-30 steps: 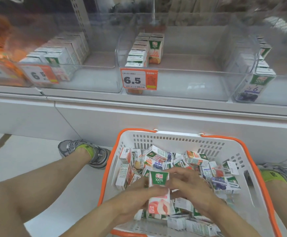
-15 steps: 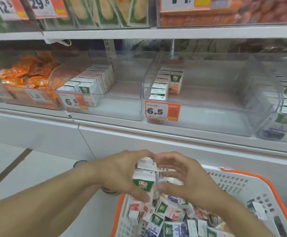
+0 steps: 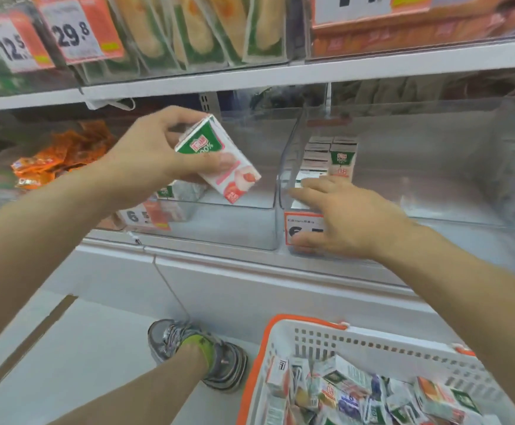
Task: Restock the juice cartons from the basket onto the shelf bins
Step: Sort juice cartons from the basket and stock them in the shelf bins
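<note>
left hand (image 3: 145,154) gripping carton (image 3: 219,161), right hand (image 3: 342,219) flat on clear bin (image 3: 434,222), white shelving

a pale grey tiled floor (image 3: 75,357) fills seven o'clock below a white metal shelf base (image 3: 250,289); at twelve o'clock runs a white upper shelf edge (image 3: 280,75), evenly lit.
</note>
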Demonstrator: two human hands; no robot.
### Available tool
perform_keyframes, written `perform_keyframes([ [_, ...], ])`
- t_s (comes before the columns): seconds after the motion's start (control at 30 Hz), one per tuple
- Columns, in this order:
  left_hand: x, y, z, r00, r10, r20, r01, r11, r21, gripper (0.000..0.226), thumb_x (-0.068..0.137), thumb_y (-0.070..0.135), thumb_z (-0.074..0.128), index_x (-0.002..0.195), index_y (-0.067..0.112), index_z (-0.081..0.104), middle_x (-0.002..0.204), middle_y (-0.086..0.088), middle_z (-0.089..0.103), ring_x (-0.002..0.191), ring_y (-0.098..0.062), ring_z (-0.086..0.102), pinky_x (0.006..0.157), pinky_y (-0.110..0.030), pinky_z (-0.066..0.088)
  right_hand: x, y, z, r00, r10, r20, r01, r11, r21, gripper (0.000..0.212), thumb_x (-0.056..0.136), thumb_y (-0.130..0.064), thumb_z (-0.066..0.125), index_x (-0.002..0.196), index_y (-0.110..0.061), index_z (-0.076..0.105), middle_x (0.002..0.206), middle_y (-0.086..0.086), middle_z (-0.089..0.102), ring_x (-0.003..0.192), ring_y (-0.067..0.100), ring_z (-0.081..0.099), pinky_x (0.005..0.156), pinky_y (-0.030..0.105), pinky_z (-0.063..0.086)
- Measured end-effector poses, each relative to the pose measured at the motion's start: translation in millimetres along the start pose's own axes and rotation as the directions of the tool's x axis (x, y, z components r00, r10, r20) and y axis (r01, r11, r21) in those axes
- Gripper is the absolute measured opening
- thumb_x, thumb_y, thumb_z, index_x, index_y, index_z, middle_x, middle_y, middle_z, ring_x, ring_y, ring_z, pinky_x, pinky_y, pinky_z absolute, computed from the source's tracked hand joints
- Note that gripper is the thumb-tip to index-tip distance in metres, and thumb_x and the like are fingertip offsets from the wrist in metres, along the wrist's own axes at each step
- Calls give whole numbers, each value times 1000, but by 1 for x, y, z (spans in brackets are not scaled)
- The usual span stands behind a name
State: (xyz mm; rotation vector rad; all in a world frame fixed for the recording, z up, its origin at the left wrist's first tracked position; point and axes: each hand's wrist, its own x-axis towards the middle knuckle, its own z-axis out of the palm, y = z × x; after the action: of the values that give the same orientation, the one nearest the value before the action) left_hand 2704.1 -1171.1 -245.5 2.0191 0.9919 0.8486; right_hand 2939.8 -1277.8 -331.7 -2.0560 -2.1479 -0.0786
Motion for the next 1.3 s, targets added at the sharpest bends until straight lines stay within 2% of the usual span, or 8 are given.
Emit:
perform_keyframes([
  [0.17,54,-21,-3,999,34,-18,-30,983,184,75,59,27,91,125,20,57,100,0,71,78,-5,68,68,-7,52,0,-2,7,999,29,-44,-32,997,-73,68,92,-67,42,151,-41,21,157,-17,24,145,12,22,98,37,45],
  [0.27,89,-38,5,998,57,39,-67,944,324,85,61,29,92,135,13,53,119,6,60,101,-4,57,75,5,37,-1,-4,8,998,29,-57,-34,997,-71,67,92,-67,41,150,-42,19,157,-19,22,146,10,20,96,36,46],
  [0.37,122,-58,14,994,32,102,-67,928,367,89,59,32,93,136,14,52,129,4,55,119,-10,53,95,-13,37,-1,-4,11,998,26,-60,-31,996,-83,69,93,-69,37,152,-44,12,161,-20,16,149,8,13,100,36,45],
  [0.53,161,-83,27,966,0,257,-158,789,594,83,64,29,92,134,22,49,133,0,54,114,-13,52,95,-19,38,-3,-4,11,999,23,-49,-27,997,-73,71,91,-73,29,151,-49,1,161,-27,5,150,2,4,103,32,43],
  [0.8,191,-127,14,971,-142,194,-49,674,737,100,57,29,95,142,29,41,144,1,50,127,-22,51,106,-34,42,1,-9,8,996,76,-44,-79,994,-74,73,88,-79,23,148,-54,-11,158,-35,-3,148,-5,-3,97,28,46],
  [0.97,194,-140,13,983,-92,159,-73,594,801,88,69,22,88,143,30,41,145,-3,44,132,-27,44,107,-34,39,1,-7,11,981,195,-5,-195,979,-50,67,76,-79,38,136,-51,46,138,-28,52,129,1,52,53,32,54],
  [1.07,194,-143,20,996,-5,84,-73,452,889,75,78,22,79,143,32,42,143,-7,36,135,-34,34,111,-42,31,0,-5,16,981,192,-25,-193,980,-49,67,73,-78,41,132,-48,53,131,-25,59,122,4,59,46,30,52],
  [1.3,199,-154,26,999,-40,-24,37,386,922,76,81,18,73,145,25,33,148,-14,34,140,-36,30,115,-52,26,2,-12,8,994,100,-38,-104,989,-102,74,83,-84,20,145,-59,-12,156,-37,-2,148,-6,-2,93,26,48],
])
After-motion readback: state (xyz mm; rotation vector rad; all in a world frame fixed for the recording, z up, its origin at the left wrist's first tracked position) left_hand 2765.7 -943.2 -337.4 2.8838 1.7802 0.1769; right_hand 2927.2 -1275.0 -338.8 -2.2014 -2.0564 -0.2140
